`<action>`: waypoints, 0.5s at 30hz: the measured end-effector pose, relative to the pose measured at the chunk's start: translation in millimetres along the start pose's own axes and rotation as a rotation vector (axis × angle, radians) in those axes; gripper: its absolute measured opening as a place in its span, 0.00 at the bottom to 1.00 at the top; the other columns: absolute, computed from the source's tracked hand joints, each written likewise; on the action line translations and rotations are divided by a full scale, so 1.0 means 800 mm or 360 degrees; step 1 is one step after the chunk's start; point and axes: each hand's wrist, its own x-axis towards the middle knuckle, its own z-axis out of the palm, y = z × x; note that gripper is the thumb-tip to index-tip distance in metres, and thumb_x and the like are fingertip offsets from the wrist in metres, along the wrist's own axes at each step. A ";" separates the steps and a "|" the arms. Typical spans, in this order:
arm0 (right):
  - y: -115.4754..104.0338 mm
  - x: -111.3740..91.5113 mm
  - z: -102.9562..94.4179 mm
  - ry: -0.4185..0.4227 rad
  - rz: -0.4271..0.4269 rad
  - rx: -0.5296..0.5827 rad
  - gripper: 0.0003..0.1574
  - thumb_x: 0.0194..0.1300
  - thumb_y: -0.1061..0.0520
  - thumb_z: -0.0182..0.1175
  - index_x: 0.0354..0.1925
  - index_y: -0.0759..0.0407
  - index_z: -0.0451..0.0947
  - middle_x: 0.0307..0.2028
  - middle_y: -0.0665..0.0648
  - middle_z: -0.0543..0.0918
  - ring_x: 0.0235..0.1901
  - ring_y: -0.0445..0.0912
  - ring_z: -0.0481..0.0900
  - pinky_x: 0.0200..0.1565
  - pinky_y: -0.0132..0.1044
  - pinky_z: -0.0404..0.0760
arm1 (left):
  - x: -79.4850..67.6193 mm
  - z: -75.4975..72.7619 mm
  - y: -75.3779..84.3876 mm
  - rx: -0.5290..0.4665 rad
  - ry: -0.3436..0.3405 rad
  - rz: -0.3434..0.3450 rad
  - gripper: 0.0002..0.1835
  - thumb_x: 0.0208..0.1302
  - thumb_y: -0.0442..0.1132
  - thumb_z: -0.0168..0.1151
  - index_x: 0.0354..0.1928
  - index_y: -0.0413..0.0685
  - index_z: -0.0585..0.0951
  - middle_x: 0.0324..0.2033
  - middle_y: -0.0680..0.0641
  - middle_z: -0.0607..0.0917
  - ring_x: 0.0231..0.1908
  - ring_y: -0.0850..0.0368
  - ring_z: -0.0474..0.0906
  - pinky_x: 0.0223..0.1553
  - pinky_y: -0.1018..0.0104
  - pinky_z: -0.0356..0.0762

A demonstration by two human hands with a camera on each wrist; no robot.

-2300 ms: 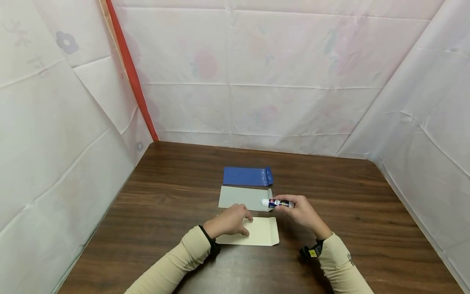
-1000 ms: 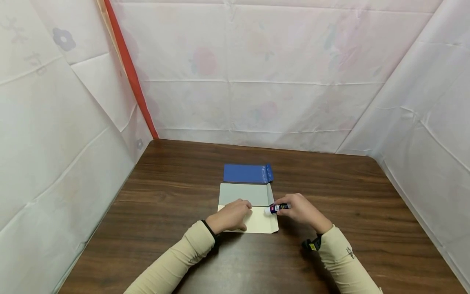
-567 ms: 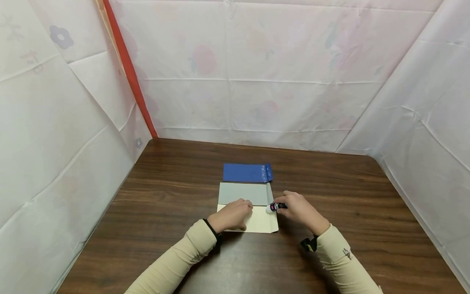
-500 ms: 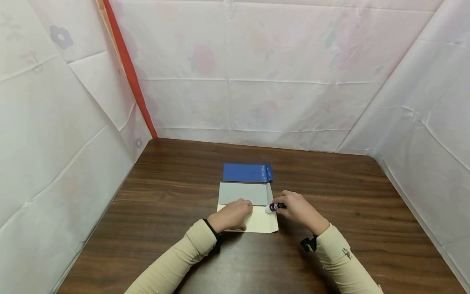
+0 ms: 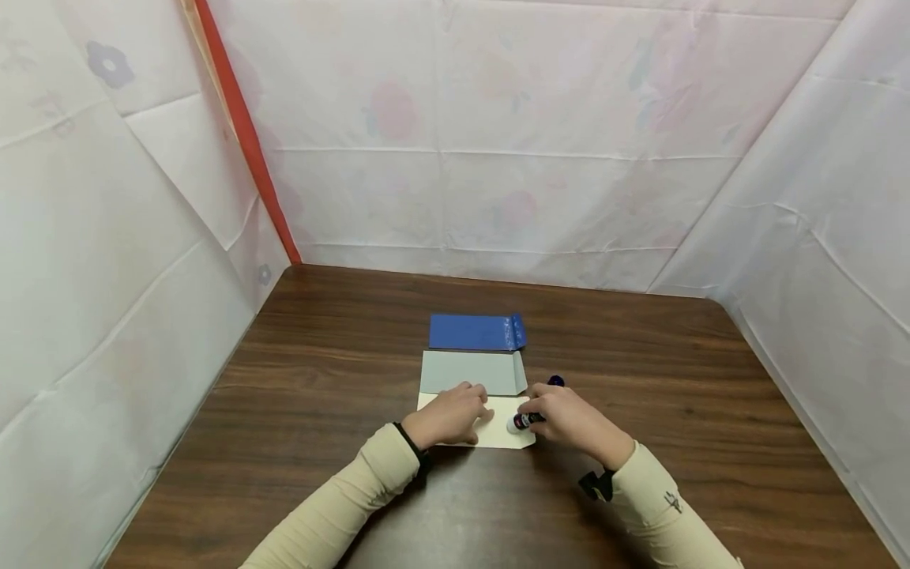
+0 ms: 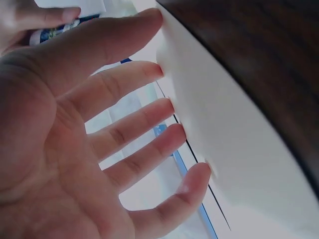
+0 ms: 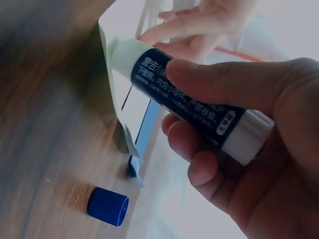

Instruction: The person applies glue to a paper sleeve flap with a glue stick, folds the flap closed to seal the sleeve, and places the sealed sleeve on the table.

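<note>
My right hand grips a dark blue glue stick, uncapped, its white end down on the right part of the cream envelope. In the left wrist view the fingertips of my left hand press on that same envelope, fingers spread and nearly straight. Just beyond lies a grey-green envelope with its flap unfolded to the right. Farthest back is a blue envelope, whitish smears of glue showing near its flap.
A blue glue cap rests on the table beyond my right hand, partly hidden by it in the head view. The brown wooden table is enclosed by white patterned sheets, with a red strip at the back left corner.
The glue stick has gone from the grey-green envelope to the cream one, then shifted nearer me along it. The cream envelope has moved up against the grey-green one. The left hand stays on it.
</note>
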 end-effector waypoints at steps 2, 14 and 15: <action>-0.003 -0.003 -0.001 -0.0045 -0.0038 0.0018 0.14 0.53 0.63 0.72 0.41 0.57 0.87 0.34 0.52 0.80 0.32 0.42 0.78 0.34 0.33 0.78 | -0.001 0.000 0.001 -0.0012 0.0007 -0.0020 0.17 0.52 0.40 0.73 0.47 0.53 0.87 0.51 0.48 0.80 0.50 0.50 0.75 0.39 0.58 0.80; 0.006 0.004 -0.004 0.0138 0.0113 0.0046 0.15 0.53 0.64 0.72 0.42 0.59 0.87 0.26 0.49 0.72 0.23 0.37 0.63 0.26 0.28 0.64 | -0.003 0.002 0.000 -0.0018 0.0023 0.0012 0.18 0.53 0.41 0.73 0.48 0.55 0.86 0.49 0.49 0.80 0.48 0.52 0.75 0.35 0.60 0.78; 0.008 0.006 -0.002 0.0155 0.0134 0.0042 0.15 0.53 0.64 0.71 0.42 0.59 0.87 0.26 0.49 0.71 0.22 0.37 0.61 0.25 0.28 0.62 | -0.003 0.002 0.000 -0.0014 0.0025 0.0017 0.18 0.53 0.41 0.73 0.48 0.55 0.86 0.49 0.49 0.80 0.48 0.52 0.75 0.35 0.60 0.78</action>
